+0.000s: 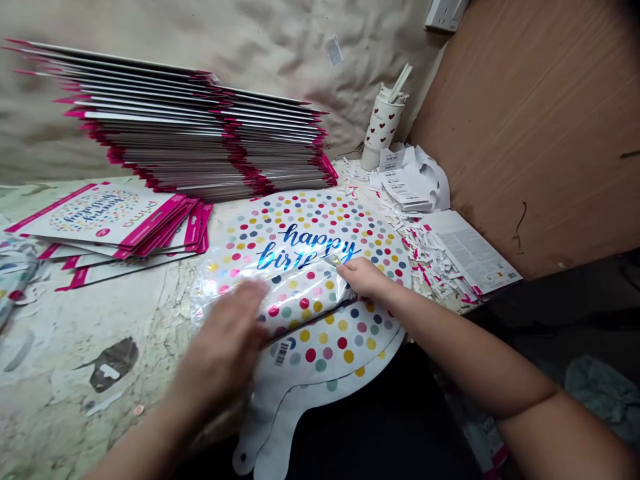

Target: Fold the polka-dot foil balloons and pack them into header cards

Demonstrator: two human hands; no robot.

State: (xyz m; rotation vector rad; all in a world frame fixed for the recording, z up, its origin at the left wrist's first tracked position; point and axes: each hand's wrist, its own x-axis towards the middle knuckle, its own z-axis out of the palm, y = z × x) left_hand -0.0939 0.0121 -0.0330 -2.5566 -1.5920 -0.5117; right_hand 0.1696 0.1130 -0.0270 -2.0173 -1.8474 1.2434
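while my right hand (364, 275) pinches a fold of the dotted balloon (305, 293), my left hand (227, 337) blurs over its left side; cannot tell that grip. balloon lies on the worn table (60, 333), before the tall card stack (200, 143).

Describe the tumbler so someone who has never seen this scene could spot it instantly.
Find the brown panel on the right and follow it to the back wall. Near that corner, just behind the folded label strip, stands the tumbler. Unlike its neighbours, it is upright, white and patterned with dark red hearts.
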